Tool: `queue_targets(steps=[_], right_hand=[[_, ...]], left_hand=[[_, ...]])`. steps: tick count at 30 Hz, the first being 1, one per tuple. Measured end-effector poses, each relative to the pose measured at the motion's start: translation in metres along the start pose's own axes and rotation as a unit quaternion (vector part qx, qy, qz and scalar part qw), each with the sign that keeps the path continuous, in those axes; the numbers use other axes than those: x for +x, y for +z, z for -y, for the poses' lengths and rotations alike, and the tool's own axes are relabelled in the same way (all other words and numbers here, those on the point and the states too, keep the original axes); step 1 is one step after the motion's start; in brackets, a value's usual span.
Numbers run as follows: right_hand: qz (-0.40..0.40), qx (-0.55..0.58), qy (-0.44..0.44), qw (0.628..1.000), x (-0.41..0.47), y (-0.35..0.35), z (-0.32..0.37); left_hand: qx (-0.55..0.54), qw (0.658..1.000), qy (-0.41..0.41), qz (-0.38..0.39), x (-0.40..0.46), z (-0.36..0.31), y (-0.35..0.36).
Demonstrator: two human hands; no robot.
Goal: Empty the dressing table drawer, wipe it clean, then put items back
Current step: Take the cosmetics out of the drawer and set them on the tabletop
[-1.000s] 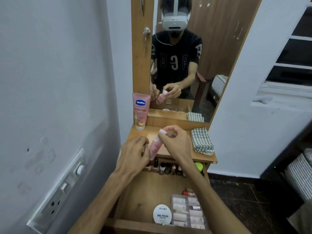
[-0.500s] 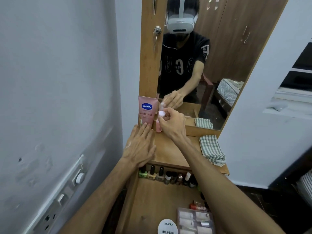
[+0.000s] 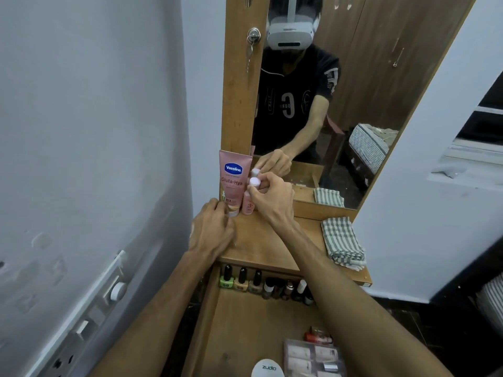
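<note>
Right hand (image 3: 272, 198) pinches the small pink bottle (image 3: 248, 204) just under its white cap, fingers curled round the neck. The bottle stands upright at the far left of the tabletop (image 3: 269, 247), touching the lotion tube (image 3: 233, 182). Left hand (image 3: 211, 231), nearer, rests loosely curled by the tube's foot, holding nothing. The drawer (image 3: 245, 322), well short of empty, lies open below.

Wall socket panel (image 3: 81, 330), mirror (image 3: 353, 91)

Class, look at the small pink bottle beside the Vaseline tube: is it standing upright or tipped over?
Upright. The small pink bottle stands base-down on the tabletop, white cap on top, beside the Vaseline tube; the right hand grips its upper part.
</note>
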State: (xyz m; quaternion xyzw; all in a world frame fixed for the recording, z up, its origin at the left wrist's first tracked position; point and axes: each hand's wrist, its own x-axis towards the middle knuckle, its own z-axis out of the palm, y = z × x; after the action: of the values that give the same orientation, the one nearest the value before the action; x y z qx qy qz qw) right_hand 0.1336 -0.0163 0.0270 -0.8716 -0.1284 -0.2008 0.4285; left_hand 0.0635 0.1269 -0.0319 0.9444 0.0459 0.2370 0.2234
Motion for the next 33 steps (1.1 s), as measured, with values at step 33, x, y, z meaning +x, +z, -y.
queue_targets(steps=[33], right_hand=[[0.413,-0.155,0.041,0.896,-0.201,-0.086,-0.056]], left_hand=[[-0.036,0.949,0.017,0.311,-0.16,-0.056,-0.016]])
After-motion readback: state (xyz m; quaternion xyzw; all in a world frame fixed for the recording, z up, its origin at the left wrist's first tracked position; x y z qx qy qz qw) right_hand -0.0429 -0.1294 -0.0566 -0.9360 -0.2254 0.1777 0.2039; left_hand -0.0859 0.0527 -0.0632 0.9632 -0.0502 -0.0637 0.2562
